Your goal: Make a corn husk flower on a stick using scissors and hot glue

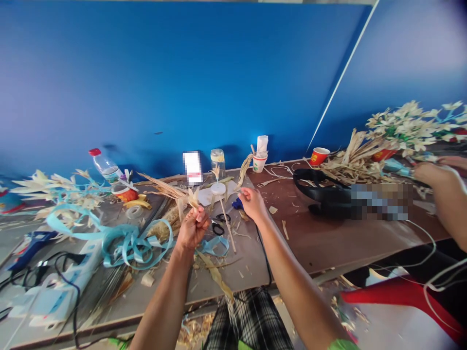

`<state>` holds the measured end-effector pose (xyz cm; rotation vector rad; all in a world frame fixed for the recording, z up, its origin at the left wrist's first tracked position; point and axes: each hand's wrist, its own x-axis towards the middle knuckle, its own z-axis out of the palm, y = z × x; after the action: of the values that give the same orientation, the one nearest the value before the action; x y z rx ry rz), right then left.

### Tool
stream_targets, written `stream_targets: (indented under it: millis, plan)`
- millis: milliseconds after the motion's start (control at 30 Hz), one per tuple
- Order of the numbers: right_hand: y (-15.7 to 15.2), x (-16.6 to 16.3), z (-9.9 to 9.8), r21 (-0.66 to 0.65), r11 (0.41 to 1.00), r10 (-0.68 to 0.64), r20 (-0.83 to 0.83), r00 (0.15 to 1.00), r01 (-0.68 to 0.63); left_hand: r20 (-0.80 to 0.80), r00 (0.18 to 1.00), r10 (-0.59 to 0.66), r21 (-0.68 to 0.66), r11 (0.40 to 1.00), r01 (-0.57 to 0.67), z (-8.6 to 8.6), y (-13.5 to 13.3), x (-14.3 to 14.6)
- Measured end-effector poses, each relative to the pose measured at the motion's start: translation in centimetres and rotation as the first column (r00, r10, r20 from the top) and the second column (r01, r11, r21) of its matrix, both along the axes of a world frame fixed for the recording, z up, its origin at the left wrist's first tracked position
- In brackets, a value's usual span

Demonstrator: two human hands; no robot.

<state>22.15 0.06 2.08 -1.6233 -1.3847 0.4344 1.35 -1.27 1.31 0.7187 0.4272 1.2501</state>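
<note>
In the head view, my left hand [192, 228] pinches a small pale corn-husk flower [193, 198] upright between thumb and fingers. My right hand [252, 204] is raised beside it, its fingers curled with the tips close together; whether something small is in them I cannot make out. Just beyond those fingertips leans a dried husk strip [244, 170]. A dark blue object [238, 204] lies right by them. Between my hands are black-handled scissors [219, 227], a thin stick [228, 228] and a white disc [218, 188] with a small husk flower [216, 172] above it.
Light blue ribbon [134, 243], a blue glue gun [32, 245] and a power strip [69, 282] lie left. Behind stand a bottle [105, 167], a jar [218, 156] and paper cups [260, 163]. Rightward are a black fan-like object [321, 187], husks [343, 163] and a co-worker's hand [428, 175].
</note>
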Motion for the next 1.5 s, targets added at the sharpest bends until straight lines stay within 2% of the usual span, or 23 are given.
stream_targets:
  millis: [67,133,233,300,400,500,567,700,867,933,1067,1233,1367,1500]
  plan:
    - [-0.3,-0.8,1.7,0.118,0.964,0.255,-0.145,0.956,-0.239,-0.018,0.999,-0.045,-0.002,0.999,0.045,-0.2,-0.1,0.0]
    - [-0.9,-1.8,3.7,0.208,0.887,0.445,-0.148,0.883,-0.412,-0.020,0.994,-0.111,0.003,0.994,0.111,-0.3,-0.2,0.0]
    - [-2.0,-3.5,6.6,0.258,0.787,0.572,0.032,0.819,-0.560,-0.024,0.981,-0.192,0.020,0.981,0.192,-0.3,-0.4,0.1]
    - [-2.5,-4.3,7.8,0.261,0.757,0.586,0.133,0.799,-0.599,-0.032,0.974,-0.223,0.028,0.974,0.224,-0.2,-0.6,0.1]
    - [-2.9,-4.8,8.0,0.278,0.786,0.550,0.096,0.830,-0.553,-0.042,0.983,-0.179,0.032,0.983,0.181,0.0,-0.6,0.2]
    - [-3.0,-5.0,6.7,0.240,0.856,0.491,-0.105,0.865,-0.457,-0.052,0.997,-0.062,0.024,0.998,0.064,0.1,-0.5,0.2]
    - [-3.2,-5.3,5.5,0.172,0.870,0.487,-0.166,0.857,-0.461,-0.063,0.998,-0.014,0.015,1.000,0.015,0.1,-0.4,0.2]
    - [-3.4,-6.9,3.5,0.128,0.877,0.478,-0.153,0.865,-0.463,-0.079,0.995,0.060,0.015,0.998,-0.059,-0.2,-0.1,0.4]
    - [-2.9,-8.6,2.8,0.180,0.953,0.267,-0.131,0.955,-0.242,-0.159,0.980,0.123,0.051,0.992,-0.116,-0.5,0.1,0.7]
    - [-2.8,-8.8,2.9,0.192,0.960,0.228,-0.112,0.967,-0.205,-0.176,0.976,0.126,0.060,0.991,-0.117,-0.5,0.0,0.7]
    - [-3.0,-8.7,3.1,0.223,0.951,0.244,-0.109,0.964,-0.216,-0.131,0.981,0.143,0.050,0.989,-0.137,-0.3,0.0,0.7]
    - [-2.7,-8.3,2.2,0.246,0.956,0.220,-0.236,0.947,-0.161,-0.081,0.982,0.168,0.069,0.984,-0.162,-0.2,0.0,0.5]
    - [-2.1,-8.2,1.3,0.205,0.969,0.197,-0.314,0.929,-0.136,-0.160,0.959,0.234,0.116,0.969,-0.217,-0.5,0.0,0.8]
    - [-2.0,-8.1,1.0,0.162,0.978,0.189,-0.420,0.888,-0.132,-0.299,0.879,0.372,0.210,0.924,-0.319,-0.9,-0.1,1.4]
